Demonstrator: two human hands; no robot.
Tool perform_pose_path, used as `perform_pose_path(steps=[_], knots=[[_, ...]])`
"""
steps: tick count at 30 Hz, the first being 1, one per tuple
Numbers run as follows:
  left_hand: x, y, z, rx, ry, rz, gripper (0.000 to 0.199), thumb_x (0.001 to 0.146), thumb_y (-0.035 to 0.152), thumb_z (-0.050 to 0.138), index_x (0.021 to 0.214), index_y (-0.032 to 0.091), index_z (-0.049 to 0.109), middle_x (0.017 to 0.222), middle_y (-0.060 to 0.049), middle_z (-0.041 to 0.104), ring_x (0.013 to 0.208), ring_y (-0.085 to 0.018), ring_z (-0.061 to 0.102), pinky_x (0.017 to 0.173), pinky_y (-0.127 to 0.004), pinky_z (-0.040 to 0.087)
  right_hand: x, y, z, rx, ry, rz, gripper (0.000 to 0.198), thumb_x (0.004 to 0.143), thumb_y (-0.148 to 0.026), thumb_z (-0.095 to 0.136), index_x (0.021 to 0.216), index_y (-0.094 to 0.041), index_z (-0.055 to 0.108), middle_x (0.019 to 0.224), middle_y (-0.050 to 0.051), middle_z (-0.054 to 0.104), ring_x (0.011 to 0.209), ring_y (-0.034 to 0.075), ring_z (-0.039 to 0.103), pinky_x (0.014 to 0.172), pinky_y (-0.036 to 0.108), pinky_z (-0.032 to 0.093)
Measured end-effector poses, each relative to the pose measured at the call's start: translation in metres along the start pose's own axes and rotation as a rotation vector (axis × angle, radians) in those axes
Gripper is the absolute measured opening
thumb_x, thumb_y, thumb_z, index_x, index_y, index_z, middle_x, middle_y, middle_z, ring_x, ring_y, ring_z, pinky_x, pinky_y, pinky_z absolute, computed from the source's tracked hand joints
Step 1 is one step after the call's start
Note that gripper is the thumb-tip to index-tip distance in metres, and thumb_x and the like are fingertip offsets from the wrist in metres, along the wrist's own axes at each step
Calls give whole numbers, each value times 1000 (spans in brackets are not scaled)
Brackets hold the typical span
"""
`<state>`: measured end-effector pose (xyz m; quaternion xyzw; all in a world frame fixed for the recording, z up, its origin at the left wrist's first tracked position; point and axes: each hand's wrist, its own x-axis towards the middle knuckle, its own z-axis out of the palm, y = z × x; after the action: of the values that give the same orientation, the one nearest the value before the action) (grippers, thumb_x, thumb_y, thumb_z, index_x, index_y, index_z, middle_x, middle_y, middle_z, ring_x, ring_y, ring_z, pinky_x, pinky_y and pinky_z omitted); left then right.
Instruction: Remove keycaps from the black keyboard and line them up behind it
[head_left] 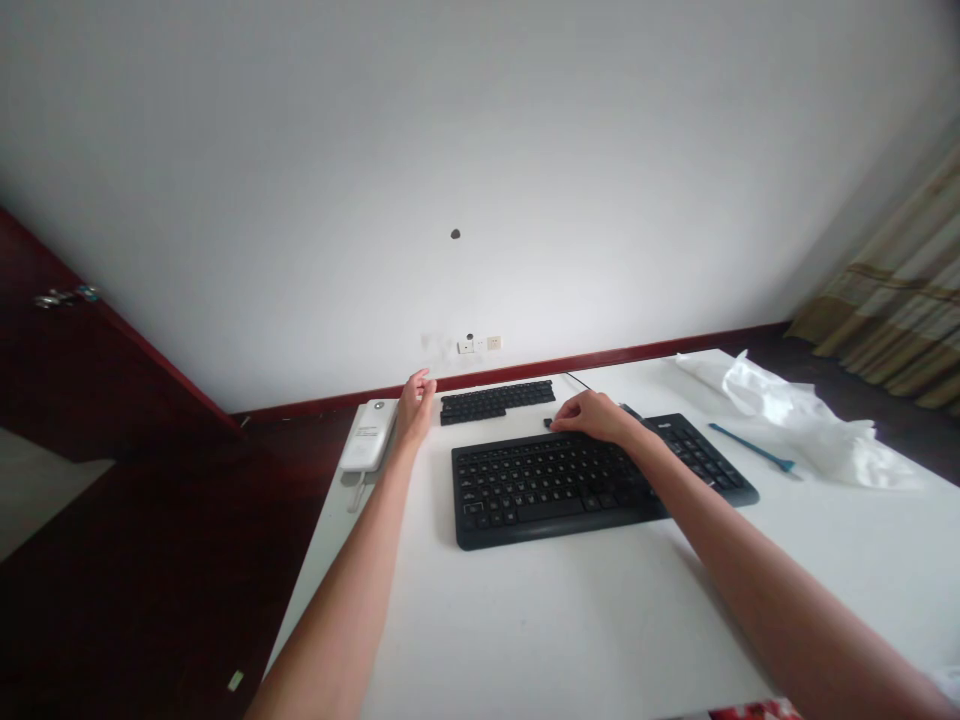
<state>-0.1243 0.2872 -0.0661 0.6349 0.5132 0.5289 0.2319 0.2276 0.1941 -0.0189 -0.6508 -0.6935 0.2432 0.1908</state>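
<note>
Step in hand: the person seems to be picking keycaps off the black keyboard point(592, 480) and laying them out on the far side of the table point(570, 620), where a flat block of black keycaps point(497, 401) is lying.
Right hand: the right hand point(592, 415) is hovering over the keyboard's far edge, fingers curled down around a small dark piece point(548, 423); whether they are actually pinching it, I cannot tell.
Left hand: the left hand point(416, 405) is resting released, fingers loose, between the white device point(369, 435) and the keycap block.
Next move: it probably calls for a fine fingertip pinch and a short carry to the block.
Elsewhere: a blue tool point(752, 447) and crumpled white plastic point(802, 420) are lying at the far right.
</note>
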Motion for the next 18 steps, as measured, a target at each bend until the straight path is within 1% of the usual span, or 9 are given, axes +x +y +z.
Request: perform_pose_path(steps=[2, 3, 5, 7, 8, 9, 11, 12, 18], knots=[[-6, 6, -4, 23, 52, -29, 47, 98, 59, 49, 121, 21, 64, 112, -10, 69, 101, -24, 63, 93, -37, 48, 1, 0, 1, -3, 8, 2, 20, 75, -40, 77, 81, -23, 85, 84, 5, 81, 88, 26, 74, 80, 31, 53], [-11, 9, -6, 41, 95, -51, 43, 97, 59, 48, 111, 22, 66, 105, -8, 69, 97, -24, 63, 89, -36, 48, 2, 0, 1, -2, 9, -1, 18, 75, -38, 77, 81, -23, 84, 83, 5, 81, 87, 25, 75, 80, 31, 53], [-24, 16, -11, 92, 179, -76, 38, 97, 57, 47, 92, 23, 62, 91, -5, 67, 86, -23, 61, 80, -33, 46, 3, 0, 2, 5, 6, -14, 16, 75, -35, 76, 80, -22, 84, 82, 4, 81, 86, 24, 75, 80, 30, 53], [-41, 23, -15, 149, 222, -94, 36, 97, 53, 45, 78, 23, 54, 74, -1, 59, 73, -20, 56, 70, -30, 41, 3, 1, 4, 13, 3, -37, 15, 74, -34, 76, 79, -22, 84, 81, 4, 81, 83, 24, 75, 78, 29, 53], [-49, 27, -16, 190, 201, -113, 37, 96, 51, 44, 71, 24, 50, 65, 1, 53, 66, -19, 51, 65, -29, 37, 4, 1, 4, 15, 7, -46, 15, 74, -35, 76, 79, -23, 84, 81, 4, 81, 82, 24, 75, 77, 29, 52], [-56, 30, -16, 229, 141, -122, 41, 96, 49, 44, 65, 24, 44, 58, 2, 47, 61, -17, 46, 61, -29, 32, 4, 1, 5, 15, 14, -50, 15, 74, -35, 76, 78, -23, 84, 80, 4, 81, 82, 24, 75, 76, 29, 52], [-66, 35, -15, 254, 32, -105, 45, 94, 50, 45, 58, 23, 39, 55, 2, 43, 58, -15, 41, 59, -29, 28, 4, 1, 8, 14, 33, -44, 15, 75, -35, 76, 78, -22, 84, 79, 5, 81, 81, 24, 75, 75, 30, 52], [-68, 37, -14, 250, 6, -97, 46, 93, 49, 45, 57, 23, 37, 54, 2, 42, 57, -14, 39, 58, -29, 26, 4, 0, 9, 13, 43, -38, 16, 75, -35, 76, 78, -22, 84, 80, 5, 81, 82, 24, 75, 75, 30, 52], [-63, 42, -7, 238, -64, -88, 45, 91, 46, 47, 55, 22, 35, 53, 3, 37, 56, -13, 34, 58, -29, 23, 3, -9, 16, 4, 67, -11, 17, 78, -36, 75, 85, -23, 85, 86, 5, 82, 87, 25, 76, 78, 30, 53]])
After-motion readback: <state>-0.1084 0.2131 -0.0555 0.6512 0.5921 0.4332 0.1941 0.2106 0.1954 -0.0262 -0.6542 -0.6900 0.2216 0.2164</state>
